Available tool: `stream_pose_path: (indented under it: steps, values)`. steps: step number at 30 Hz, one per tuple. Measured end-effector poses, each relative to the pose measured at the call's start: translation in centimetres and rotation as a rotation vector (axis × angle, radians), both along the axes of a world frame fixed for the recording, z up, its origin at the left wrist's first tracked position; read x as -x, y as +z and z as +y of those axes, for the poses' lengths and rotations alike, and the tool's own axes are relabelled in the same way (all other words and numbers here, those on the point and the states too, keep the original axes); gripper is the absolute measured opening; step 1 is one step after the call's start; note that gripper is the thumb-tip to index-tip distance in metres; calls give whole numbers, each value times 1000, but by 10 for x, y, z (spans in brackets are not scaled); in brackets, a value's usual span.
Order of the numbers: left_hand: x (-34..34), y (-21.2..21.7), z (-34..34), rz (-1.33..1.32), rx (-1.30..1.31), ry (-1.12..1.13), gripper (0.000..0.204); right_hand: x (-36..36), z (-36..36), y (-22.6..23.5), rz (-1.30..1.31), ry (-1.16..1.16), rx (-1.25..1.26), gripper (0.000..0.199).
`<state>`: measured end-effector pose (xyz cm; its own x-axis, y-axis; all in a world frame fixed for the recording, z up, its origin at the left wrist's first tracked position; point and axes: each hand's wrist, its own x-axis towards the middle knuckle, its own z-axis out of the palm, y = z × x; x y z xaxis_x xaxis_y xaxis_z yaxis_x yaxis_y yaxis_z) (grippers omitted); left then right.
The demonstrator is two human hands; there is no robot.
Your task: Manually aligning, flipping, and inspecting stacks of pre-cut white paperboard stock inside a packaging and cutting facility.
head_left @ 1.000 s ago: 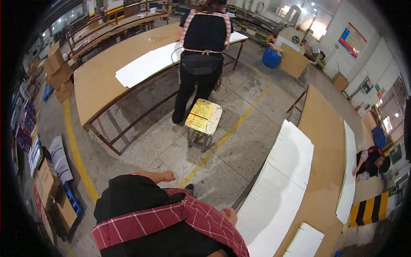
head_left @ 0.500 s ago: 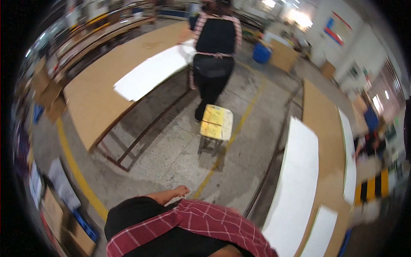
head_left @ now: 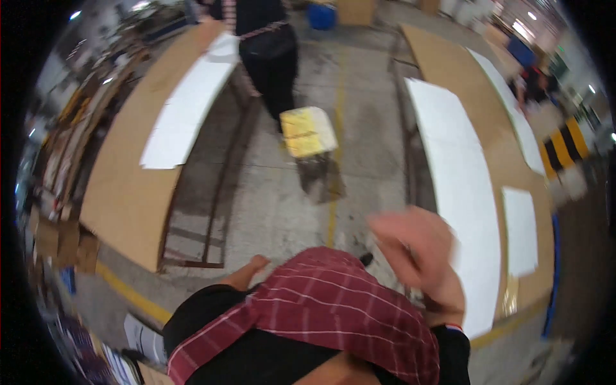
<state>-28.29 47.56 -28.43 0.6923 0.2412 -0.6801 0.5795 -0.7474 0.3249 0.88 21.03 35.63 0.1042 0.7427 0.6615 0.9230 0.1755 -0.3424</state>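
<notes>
Your right hand [head_left: 416, 247] is rising blurred into the lower right of the head view, fingers spread wide and holding nothing, its wrist emerging from a dark cuff; it is hanging just beside the near end of the long white sheet [head_left: 459, 192], which is lying flat along the right-hand workbench [head_left: 507, 170], though whether the fingers are touching the sheet you cannot tell through the motion blur; your left hand [head_left: 256, 264] is showing only as a small curled shape at the end of a bare forearm, low and left of centre above the concrete floor [head_left: 269, 205], and whether it is gripping anything you cannot tell; a red plaid cloth [head_left: 321, 314] is draping across your dark clothing at the bottom edge; a smaller white sheet [head_left: 521, 231] is resting on the same bench, just to the right of the long one; a yellow-topped stool [head_left: 307, 131] is standing in the aisle well ahead of you, beside a yellow floor line [head_left: 333, 192]; another person [head_left: 266, 45] in dark clothes is standing beyond the stool, next to the left-hand workbench [head_left: 128, 192], which is carrying its own white sheet [head_left: 189, 106]; stacked cardboard boxes [head_left: 54, 234] are sitting at the far left
</notes>
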Motion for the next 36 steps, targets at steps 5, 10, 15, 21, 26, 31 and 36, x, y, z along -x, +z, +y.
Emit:
stream_pose_path:
  steps: [5, 10, 15, 21, 26, 31, 36]
  values:
    - [-115, 162, -45, -259, 287, 676, 31, 71, -14, 79, 15, 155, -285, 17]
    - [-147, 202, -98, -355, 588, 913, 23, 107, -15, 84, 181, -133, -502, 49]
    - [-142, 194, -169, -109, 515, 570, 30, 66, 21, 44, 59, 291, -315, 29]
    - [-119, 140, -191, 209, 914, 8, 28, -10, 31, -128, 291, 10, 107, 28]
    - [-165, 111, -119, 280, 1181, 6, 27, 2, -103, -365, 633, -512, 824, 27]
    - [-192, 89, -39, 307, 1407, 176, 26, 95, -246, -464, 1123, -1126, 829, 24]
    - [-188, 46, 49, 268, 1567, 438, 27, 126, -276, -462, 1603, -1292, 478, 21]
